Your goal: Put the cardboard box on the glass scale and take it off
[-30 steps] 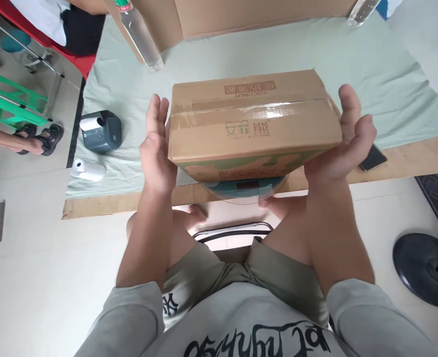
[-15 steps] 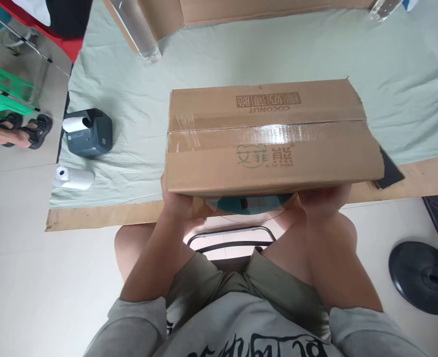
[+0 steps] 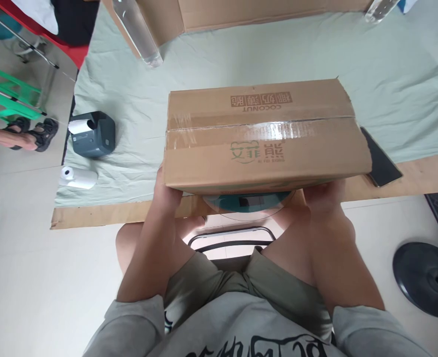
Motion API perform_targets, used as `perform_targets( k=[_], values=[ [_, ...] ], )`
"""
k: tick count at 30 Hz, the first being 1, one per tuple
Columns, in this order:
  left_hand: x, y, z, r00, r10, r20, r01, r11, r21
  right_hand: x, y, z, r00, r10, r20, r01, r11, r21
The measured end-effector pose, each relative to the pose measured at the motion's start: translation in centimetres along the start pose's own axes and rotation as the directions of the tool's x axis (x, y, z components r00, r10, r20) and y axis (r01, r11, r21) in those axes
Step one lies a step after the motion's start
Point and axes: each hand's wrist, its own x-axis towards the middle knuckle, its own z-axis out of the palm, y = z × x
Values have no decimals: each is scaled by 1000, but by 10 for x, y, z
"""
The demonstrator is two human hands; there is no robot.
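A taped cardboard box (image 3: 263, 158) with printed lettering is at the front of the table, between my two hands. My left hand (image 3: 168, 191) is at its near left corner, thumb up along the side and the other fingers hidden beneath. Under the near right part, my right hand (image 3: 325, 196) grips the lower edge, its fingers mostly covered by the box. Below the box shows part of a round, clear-rimmed teal scale (image 3: 265, 202) with a small dark display, jutting past the table edge. How much of the box's weight rests on it, I cannot tell.
A black phone (image 3: 384, 166) lies right of the box. To the left are a dark label printer (image 3: 93, 135) and a white paper roll (image 3: 79, 177). An upright cardboard piece (image 3: 256, 12) and a clear bottle-like object (image 3: 139, 34) stand at the back. Another person's feet (image 3: 42, 135) show at left.
The box has shifted a little to the left, with both hands still on it. More of the phone now shows at its right. The view has also moved slightly.
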Motion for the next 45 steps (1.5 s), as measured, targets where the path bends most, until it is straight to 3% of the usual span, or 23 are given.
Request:
perform_targets(
  k=[2,4,7,10,13,17,21,25,28,31,35,39,42,45],
  values=[
    [-3,14,-2,1000,1,5,-1,1000,-29,-2,-6,-3,991,-15,-132,27,995,92],
    [-13,31,-7,994,20,109,-14,999,-52,-8,-17,-4,983,-34,-178,57,990,126],
    [-32,55,-15,961,13,277,2,999,-51,-21,-40,-6,990,-22,-138,45,985,169],
    [-42,69,-20,927,-40,372,48,999,-11,-32,-61,-10,997,29,-70,-17,986,163],
    [-44,73,-21,908,-77,412,84,996,0,-35,-72,-12,998,66,6,-66,991,120],
    [-46,69,-18,889,-15,458,23,1000,-12,-33,-75,-7,998,28,51,-34,993,113],
    [-38,71,-13,906,43,421,-41,999,-14,-24,-81,-1,996,-35,79,28,996,82],
    [-5,95,-1,915,126,382,-134,991,-6,13,-93,5,987,-93,133,83,993,79],
    [33,115,13,919,181,351,-199,980,16,65,-97,17,979,-145,141,130,986,108],
    [77,121,26,908,202,367,-222,975,12,120,-95,35,982,-151,118,133,981,144],
    [136,109,36,907,168,386,-205,977,57,173,-84,58,991,-70,111,54,988,142],
    [177,89,44,919,32,392,-85,989,120,193,-68,67,988,37,148,-54,993,110],
    [187,75,49,918,-2,397,-50,991,120,196,-59,68,984,94,154,-113,987,116],
    [181,70,54,917,-29,398,-15,994,109,197,-55,67,985,132,110,-144,983,111]
  ],
)
